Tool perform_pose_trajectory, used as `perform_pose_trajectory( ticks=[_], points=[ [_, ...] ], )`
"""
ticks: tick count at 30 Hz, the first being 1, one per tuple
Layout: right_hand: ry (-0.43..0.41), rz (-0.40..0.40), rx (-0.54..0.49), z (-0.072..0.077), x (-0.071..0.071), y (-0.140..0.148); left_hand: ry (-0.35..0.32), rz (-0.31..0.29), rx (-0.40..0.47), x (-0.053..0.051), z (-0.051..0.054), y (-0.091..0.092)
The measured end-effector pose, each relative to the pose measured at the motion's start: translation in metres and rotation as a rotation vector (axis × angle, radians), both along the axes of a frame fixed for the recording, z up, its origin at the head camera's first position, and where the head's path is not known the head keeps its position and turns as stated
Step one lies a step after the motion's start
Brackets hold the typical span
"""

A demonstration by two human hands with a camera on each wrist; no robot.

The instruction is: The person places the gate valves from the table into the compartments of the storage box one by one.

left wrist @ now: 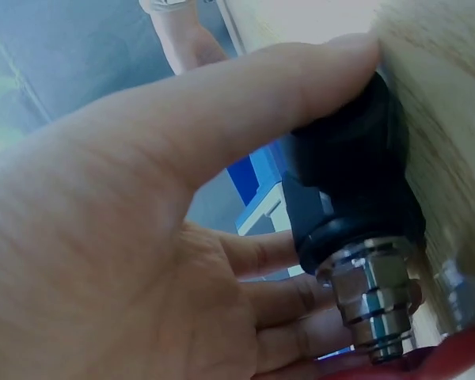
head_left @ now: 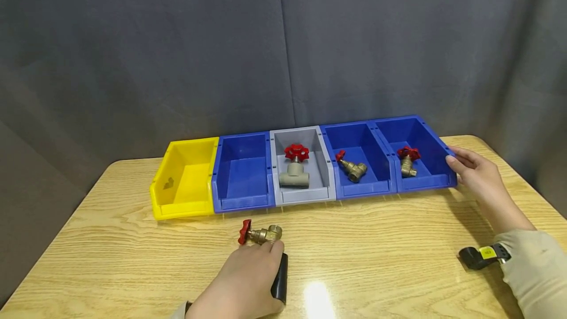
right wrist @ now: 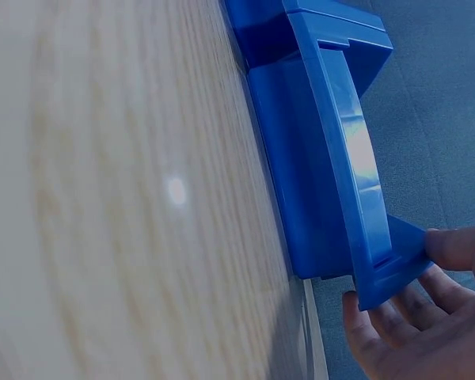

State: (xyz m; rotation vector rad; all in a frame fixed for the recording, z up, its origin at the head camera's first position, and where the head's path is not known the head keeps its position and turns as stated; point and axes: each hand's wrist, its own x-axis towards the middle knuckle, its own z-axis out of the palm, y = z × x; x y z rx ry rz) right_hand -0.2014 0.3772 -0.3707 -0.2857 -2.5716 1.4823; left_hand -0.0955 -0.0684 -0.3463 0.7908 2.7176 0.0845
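Note:
My left hand point(head_left: 241, 279) grips a black tee-shaped valve point(head_left: 280, 279) low over the wooden table; in the head view the hand covers much of it. The left wrist view shows the thumb across its black body, with a metal stem point(left wrist: 372, 293) and a red handwheel point(left wrist: 451, 356) below. Just beyond the fingertips lies a brass valve point(head_left: 266, 234) with a red handwheel. At the far right, my right hand point(head_left: 480, 176) pinches the side edge of the end blue bin point(head_left: 427, 181), thumb on the wall and fingers outside. That bin holds a small brass valve point(head_left: 408, 166) with a red wheel.
Left of the end bin, joined in a row, are another blue bin point(head_left: 363, 190) with a brass valve, a grey bin point(head_left: 305, 198) with a grey tee valve, an empty blue bin point(head_left: 243, 204) and an empty yellow bin point(head_left: 186, 209). A grey curtain point(head_left: 199, 63) hangs behind.

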Motion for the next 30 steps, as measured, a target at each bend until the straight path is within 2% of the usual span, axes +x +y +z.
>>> perform_pose_trajectory(
  ticks=[7,12,19,24,27,30],
  points=[
    [0.007,0.003,-0.005,0.002,-0.004,-0.001,0.047,-0.039,0.056,-0.001,0.004,-0.005],
    [-0.002,0.012,0.011,0.001,-0.003,0.001,0.100,-0.067,0.106,0.002,0.014,-0.006],
    [-0.030,0.006,0.022,-0.003,-0.001,0.003,0.093,-0.032,0.119,0.009,0.032,-0.004],
    [-0.021,-0.002,0.012,-0.003,-0.002,0.003,0.175,-0.066,0.166,0.015,0.041,-0.009],
    [-0.013,-0.004,0.011,-0.003,-0.002,0.003,0.219,-0.101,0.175,0.014,0.044,-0.011],
    [-0.012,-0.004,0.016,-0.002,-0.003,0.002,0.232,-0.114,0.178,0.012,0.045,-0.012]
  ],
)
